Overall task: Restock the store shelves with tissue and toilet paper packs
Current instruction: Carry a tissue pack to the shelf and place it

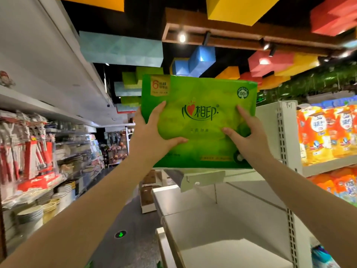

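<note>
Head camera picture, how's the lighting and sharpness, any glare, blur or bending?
Head view: the green pack, held by the left hand and right hand, is brightly lit with a soft sheen; its small print is blurred. Ceiling lamps flare white. The shelf upright bows from wide-angle distortion. The left racks look soft.

Small print on the green tissue pack (197,97) blurred; fingers behind it hidden.

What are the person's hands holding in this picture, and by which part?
A green tissue pack, held up by its lower side edges: left hand at the left edge, right hand at the right.
</note>
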